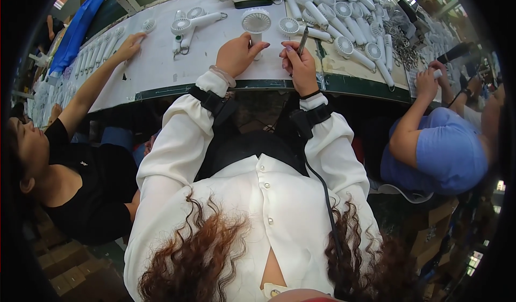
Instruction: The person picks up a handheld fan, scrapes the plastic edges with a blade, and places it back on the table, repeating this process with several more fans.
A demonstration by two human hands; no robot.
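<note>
My left hand is closed round the handle of a small white handheld fan, which stands upright with its round grille at the top. In my right hand is a slim dark metal tool, pinched between thumb and fingers and pointing up; whether it is pliers or tweezers I cannot tell. Just beyond that hand lies another white handheld fan. Two more fans, one of them a white fan with a metal ring at its handle end, rest on the table left of my left hand.
White fans lie heaped at the back right, beside a pile of metal rings. At left a co-worker's hand touches the white sheet near a row of fans. A co-worker in blue sits at right.
</note>
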